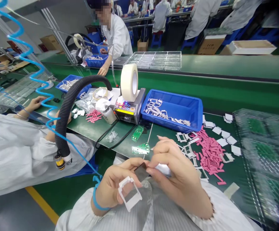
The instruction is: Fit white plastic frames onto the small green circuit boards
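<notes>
My left hand (109,186), with a blue band at the wrist, is closed. A white plastic frame (134,202) with an open middle hangs from its fingers. Between both hands' fingertips is a small dark, glossy square panel (141,172). Thumb and fingers of my right hand (177,170) pinch the panel's right corner. Something shiny and pale (163,169) shows behind the right fingers; I cannot make out what it is. Beyond my hands, two green circuit boards (141,149) lie on the bench near its front edge.
A blue bin (173,125) holds white frames. Pink strips (209,150), loose frames and white squares (235,150) cover the bench at right, beside clear trays (257,128). A tape roll (127,83) tops a machine. A black hose (63,112) arches left, near a co-worker's sleeve (21,144).
</notes>
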A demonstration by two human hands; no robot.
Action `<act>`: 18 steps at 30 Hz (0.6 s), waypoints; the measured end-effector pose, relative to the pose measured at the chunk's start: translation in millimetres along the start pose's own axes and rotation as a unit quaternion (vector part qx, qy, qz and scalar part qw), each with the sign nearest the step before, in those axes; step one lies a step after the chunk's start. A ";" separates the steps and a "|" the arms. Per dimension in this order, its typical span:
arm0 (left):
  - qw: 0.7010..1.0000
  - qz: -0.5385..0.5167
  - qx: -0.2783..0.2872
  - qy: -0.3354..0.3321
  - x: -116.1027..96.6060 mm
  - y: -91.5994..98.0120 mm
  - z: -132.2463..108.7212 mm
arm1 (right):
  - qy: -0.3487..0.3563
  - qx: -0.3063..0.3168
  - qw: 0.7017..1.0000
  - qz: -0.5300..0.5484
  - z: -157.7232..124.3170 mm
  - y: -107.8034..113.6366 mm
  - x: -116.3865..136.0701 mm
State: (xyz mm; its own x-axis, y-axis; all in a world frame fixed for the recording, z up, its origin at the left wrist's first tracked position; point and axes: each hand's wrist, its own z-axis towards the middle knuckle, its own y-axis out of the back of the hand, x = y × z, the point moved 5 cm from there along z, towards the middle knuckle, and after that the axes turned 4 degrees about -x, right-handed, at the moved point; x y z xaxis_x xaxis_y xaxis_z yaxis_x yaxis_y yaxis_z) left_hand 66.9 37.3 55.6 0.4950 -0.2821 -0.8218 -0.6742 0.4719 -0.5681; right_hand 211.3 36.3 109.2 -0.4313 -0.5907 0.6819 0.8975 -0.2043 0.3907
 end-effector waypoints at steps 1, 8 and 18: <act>0.999 0.031 0.002 -0.012 -1.6 0.0 -0.1 | 0.012 -0.007 0.999 -0.043 0.5 1.3 2.3; 0.991 0.105 0.047 -0.065 -9.4 -6.9 2.5 | 0.039 -0.001 0.994 -0.106 0.1 2.3 5.7; 0.985 0.162 0.039 -0.054 -3.4 0.7 1.4 | 0.011 0.038 0.994 -0.098 -2.7 -7.6 -1.4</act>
State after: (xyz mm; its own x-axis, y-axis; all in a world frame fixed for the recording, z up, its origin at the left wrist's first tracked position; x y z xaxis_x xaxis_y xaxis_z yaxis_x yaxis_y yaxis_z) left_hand 65.6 39.7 58.1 0.3197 -0.0185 -0.9474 -0.7635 0.5871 -0.2691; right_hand 205.3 36.7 103.6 -0.5945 -0.5629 0.5742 0.7866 -0.2589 0.5605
